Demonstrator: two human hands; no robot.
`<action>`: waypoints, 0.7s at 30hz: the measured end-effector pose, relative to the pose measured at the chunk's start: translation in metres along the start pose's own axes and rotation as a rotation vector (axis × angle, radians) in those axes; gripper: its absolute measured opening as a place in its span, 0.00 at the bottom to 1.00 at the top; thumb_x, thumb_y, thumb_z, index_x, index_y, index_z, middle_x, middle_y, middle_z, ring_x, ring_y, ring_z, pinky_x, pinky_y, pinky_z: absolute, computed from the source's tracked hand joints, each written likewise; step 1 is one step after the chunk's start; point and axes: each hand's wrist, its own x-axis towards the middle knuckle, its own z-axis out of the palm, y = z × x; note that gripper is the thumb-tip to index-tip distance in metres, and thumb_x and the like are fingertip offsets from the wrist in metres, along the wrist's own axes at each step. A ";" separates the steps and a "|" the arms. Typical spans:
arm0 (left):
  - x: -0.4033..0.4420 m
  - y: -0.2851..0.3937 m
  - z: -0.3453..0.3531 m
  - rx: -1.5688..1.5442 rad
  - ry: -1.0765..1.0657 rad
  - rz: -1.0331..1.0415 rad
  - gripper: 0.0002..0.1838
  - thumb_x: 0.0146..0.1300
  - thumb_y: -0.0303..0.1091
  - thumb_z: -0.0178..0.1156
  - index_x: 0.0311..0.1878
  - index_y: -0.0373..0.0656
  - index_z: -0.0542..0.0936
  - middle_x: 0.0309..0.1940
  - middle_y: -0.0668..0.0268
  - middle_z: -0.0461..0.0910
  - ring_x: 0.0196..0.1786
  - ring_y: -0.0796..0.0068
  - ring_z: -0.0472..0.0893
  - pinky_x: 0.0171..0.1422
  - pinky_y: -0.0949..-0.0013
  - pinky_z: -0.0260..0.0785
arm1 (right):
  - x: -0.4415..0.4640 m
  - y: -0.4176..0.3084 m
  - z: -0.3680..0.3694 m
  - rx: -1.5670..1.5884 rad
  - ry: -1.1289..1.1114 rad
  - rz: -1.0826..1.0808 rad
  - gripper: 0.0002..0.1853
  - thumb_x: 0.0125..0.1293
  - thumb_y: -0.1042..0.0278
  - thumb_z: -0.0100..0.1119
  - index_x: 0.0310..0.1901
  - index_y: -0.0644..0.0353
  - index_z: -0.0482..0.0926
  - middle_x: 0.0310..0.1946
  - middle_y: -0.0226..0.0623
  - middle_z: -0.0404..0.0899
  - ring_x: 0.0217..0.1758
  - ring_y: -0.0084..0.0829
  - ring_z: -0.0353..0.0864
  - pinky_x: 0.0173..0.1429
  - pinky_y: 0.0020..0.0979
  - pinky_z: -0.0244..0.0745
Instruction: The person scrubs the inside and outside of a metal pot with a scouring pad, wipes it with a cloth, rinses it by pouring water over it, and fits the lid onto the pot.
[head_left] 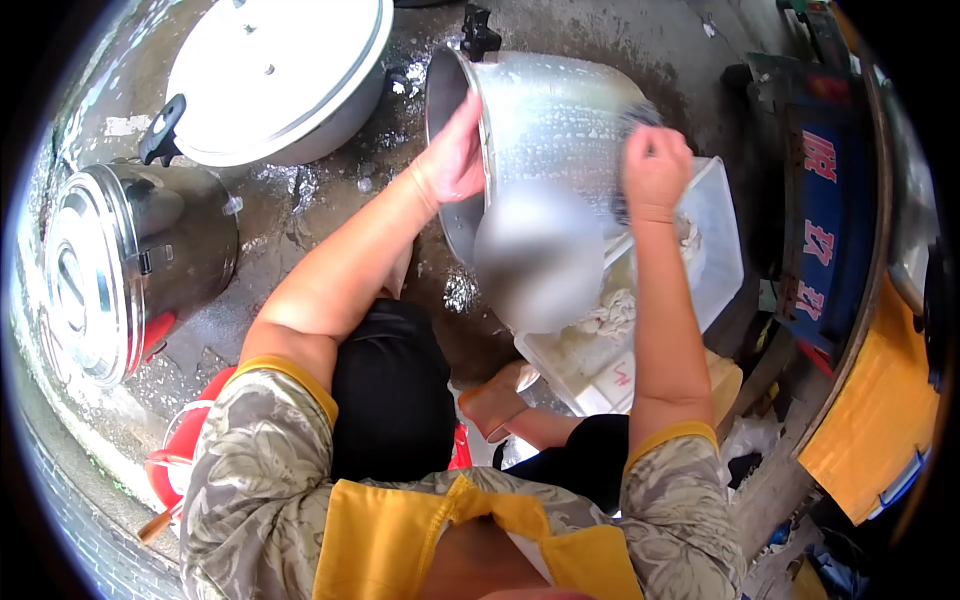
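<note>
A large silver metal pot (550,120) lies on its side, its opening facing left and its wall wet with suds or drops. My left hand (458,155) holds the pot's rim, with the fingers reaching inside. At the base end, my right hand (656,170) is closed and slightly blurred, pressing a dark scrubbing pad (640,115) against the pot. Part of the pot's lower side is hidden by a round grey blur. Beneath the pot, a white plastic tub (718,240) holds a wet whitish cloth (610,314).
A large pot with a white lid (275,75) stands at the upper left. Below it is a lidded steel container (175,240). A red bucket (185,440) is beside my left arm. To the right are a blue sign (815,230) and an orange board (865,410). The floor is wet.
</note>
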 end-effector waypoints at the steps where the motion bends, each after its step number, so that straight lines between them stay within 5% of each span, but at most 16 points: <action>1: -0.014 -0.008 -0.049 0.218 0.108 -0.240 0.29 0.70 0.52 0.47 0.64 0.37 0.68 0.60 0.56 0.72 0.62 0.62 0.72 0.68 0.58 0.62 | 0.002 -0.018 0.001 0.001 -0.008 0.010 0.07 0.58 0.61 0.58 0.30 0.52 0.84 0.32 0.33 0.81 0.36 0.41 0.78 0.40 0.40 0.73; 2: -0.026 -0.019 -0.088 0.436 0.216 -0.487 0.31 0.69 0.52 0.51 0.64 0.36 0.67 0.62 0.56 0.71 0.64 0.61 0.70 0.70 0.57 0.60 | 0.006 -0.035 0.004 0.023 0.011 0.036 0.08 0.58 0.59 0.57 0.30 0.51 0.84 0.33 0.33 0.81 0.38 0.41 0.78 0.42 0.42 0.73; 3: -0.034 -0.030 -0.098 0.435 0.225 -0.499 0.31 0.69 0.52 0.51 0.64 0.36 0.67 0.62 0.56 0.71 0.64 0.61 0.70 0.70 0.57 0.60 | 0.011 -0.044 0.005 0.044 0.033 0.061 0.10 0.58 0.58 0.56 0.30 0.51 0.84 0.34 0.32 0.82 0.39 0.41 0.78 0.43 0.43 0.73; 6: -0.034 -0.047 -0.078 0.320 0.059 -0.448 0.43 0.58 0.64 0.57 0.65 0.37 0.65 0.63 0.55 0.69 0.65 0.63 0.69 0.70 0.57 0.60 | 0.053 -0.025 0.026 0.057 -0.080 0.061 0.11 0.59 0.57 0.54 0.31 0.50 0.84 0.35 0.28 0.82 0.41 0.41 0.78 0.45 0.44 0.72; 8: -0.022 -0.030 -0.014 0.463 0.291 -0.271 0.55 0.50 0.74 0.55 0.71 0.40 0.57 0.67 0.57 0.64 0.68 0.63 0.65 0.72 0.56 0.57 | 0.076 -0.028 0.036 0.106 -0.257 0.016 0.14 0.62 0.56 0.50 0.40 0.48 0.83 0.43 0.31 0.81 0.48 0.40 0.77 0.53 0.40 0.71; 9: -0.019 -0.029 -0.003 0.466 0.285 -0.263 0.55 0.50 0.74 0.55 0.71 0.40 0.57 0.67 0.57 0.64 0.68 0.63 0.65 0.72 0.56 0.57 | 0.088 -0.029 0.036 0.143 -0.437 -0.033 0.18 0.65 0.55 0.46 0.50 0.46 0.82 0.51 0.34 0.80 0.56 0.40 0.76 0.60 0.36 0.70; 13: -0.009 -0.028 0.011 0.517 0.236 -0.114 0.56 0.49 0.78 0.48 0.71 0.42 0.55 0.66 0.57 0.65 0.67 0.60 0.66 0.71 0.53 0.59 | 0.094 -0.102 0.056 0.319 -0.678 -0.363 0.21 0.65 0.54 0.40 0.46 0.50 0.83 0.50 0.35 0.80 0.54 0.41 0.76 0.59 0.38 0.70; 15: -0.002 -0.029 0.024 0.449 0.334 -0.079 0.54 0.50 0.79 0.46 0.70 0.45 0.58 0.65 0.58 0.66 0.66 0.59 0.68 0.69 0.53 0.62 | 0.074 -0.153 0.022 0.180 -0.608 -0.141 0.18 0.64 0.56 0.43 0.42 0.53 0.83 0.45 0.36 0.82 0.46 0.45 0.77 0.55 0.41 0.71; 17: 0.000 -0.032 0.041 0.338 0.526 -0.055 0.51 0.52 0.80 0.40 0.66 0.47 0.64 0.62 0.60 0.70 0.63 0.61 0.72 0.67 0.54 0.65 | 0.036 -0.156 0.011 0.294 -0.234 0.030 0.11 0.59 0.59 0.53 0.31 0.52 0.83 0.37 0.30 0.82 0.41 0.41 0.77 0.44 0.44 0.70; 19: 0.004 -0.033 0.050 0.327 0.575 -0.017 0.48 0.54 0.80 0.38 0.63 0.47 0.68 0.61 0.60 0.71 0.62 0.63 0.72 0.66 0.57 0.65 | -0.004 -0.158 -0.014 0.396 -0.011 0.049 0.09 0.58 0.62 0.54 0.26 0.53 0.82 0.32 0.33 0.82 0.38 0.42 0.76 0.41 0.45 0.69; 20: 0.002 -0.030 0.041 0.232 0.438 -0.071 0.47 0.55 0.80 0.38 0.61 0.48 0.70 0.61 0.61 0.71 0.63 0.64 0.71 0.66 0.59 0.65 | -0.013 -0.147 -0.010 0.388 -0.014 0.049 0.09 0.58 0.62 0.54 0.26 0.53 0.82 0.32 0.33 0.82 0.38 0.42 0.76 0.41 0.45 0.69; 21: 0.002 -0.037 0.034 0.291 0.561 -0.001 0.46 0.56 0.78 0.38 0.63 0.47 0.69 0.60 0.60 0.71 0.63 0.63 0.70 0.67 0.57 0.63 | -0.024 -0.127 -0.012 0.382 0.014 -0.029 0.09 0.58 0.63 0.54 0.25 0.53 0.81 0.31 0.34 0.81 0.38 0.42 0.76 0.40 0.44 0.69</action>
